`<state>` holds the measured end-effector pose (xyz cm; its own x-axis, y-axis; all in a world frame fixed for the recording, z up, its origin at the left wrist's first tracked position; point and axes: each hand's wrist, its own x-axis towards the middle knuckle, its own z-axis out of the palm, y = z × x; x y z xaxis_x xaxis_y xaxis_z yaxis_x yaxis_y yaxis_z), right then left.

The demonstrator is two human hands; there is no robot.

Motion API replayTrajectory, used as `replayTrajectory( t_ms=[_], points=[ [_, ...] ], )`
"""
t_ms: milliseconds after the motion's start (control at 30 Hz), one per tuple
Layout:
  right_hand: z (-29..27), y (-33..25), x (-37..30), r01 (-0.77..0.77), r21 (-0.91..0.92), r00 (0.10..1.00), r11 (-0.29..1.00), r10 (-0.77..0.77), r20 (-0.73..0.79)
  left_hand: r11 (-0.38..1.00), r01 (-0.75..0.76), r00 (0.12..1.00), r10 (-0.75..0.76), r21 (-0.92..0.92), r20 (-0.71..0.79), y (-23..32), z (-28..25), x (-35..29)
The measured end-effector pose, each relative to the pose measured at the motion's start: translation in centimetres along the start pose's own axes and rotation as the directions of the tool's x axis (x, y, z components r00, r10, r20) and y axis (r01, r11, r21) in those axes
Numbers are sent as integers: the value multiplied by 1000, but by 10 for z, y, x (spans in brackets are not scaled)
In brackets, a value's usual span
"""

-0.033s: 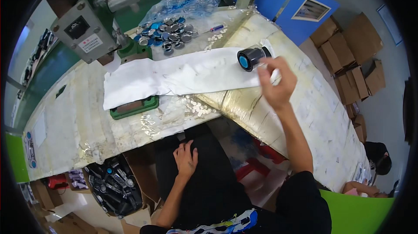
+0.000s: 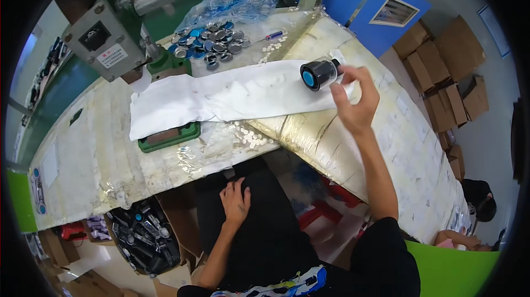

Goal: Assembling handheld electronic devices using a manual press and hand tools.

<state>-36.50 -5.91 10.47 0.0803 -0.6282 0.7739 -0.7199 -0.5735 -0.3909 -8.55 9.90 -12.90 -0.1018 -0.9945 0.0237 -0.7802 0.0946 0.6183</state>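
the black cylinder, upper right, is best kept steady beside the half-spread right hand; left hand unclenched.

The black cylinder before me looks like smooth, glossy plastic; the white cloth under it is matt and creased. My counter wears a shiny, scuffed, wrinkled film. The loose discs gleam like polished metal, the clear bag is crinkly plastic, and my black trousers are matt fabric.
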Motion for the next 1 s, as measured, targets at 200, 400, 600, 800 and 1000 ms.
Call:
replayTrajectory(
  t_ms=[200, 400, 600, 800, 1000],
  points=[
    [-1, 48, -7, -9, -183, 926, 983, 77, 370, 997, 45, 999, -46, -65, -9, -4, 14, 10],
    [16, 38, 11, -129, -170, 847, 977, 198, 494, 995, 52, 998, -55, -85, -32, -7, 17, 12],
    [35, 43, 9, -320, -76, 862, 944, 323, 391, 995, 68, 997, -70, -80, -29, -7, 17, 13],
    [27, 55, 5, -619, 226, 746, 752, 474, 467, 996, 74, 997, -75, -50, -7, -7, 18, 13],
    [13, 23, 13, -641, 571, 734, 512, 192, 651, 997, 60, 998, -62, -52, -25, -8, 19, 14]
  ],
)
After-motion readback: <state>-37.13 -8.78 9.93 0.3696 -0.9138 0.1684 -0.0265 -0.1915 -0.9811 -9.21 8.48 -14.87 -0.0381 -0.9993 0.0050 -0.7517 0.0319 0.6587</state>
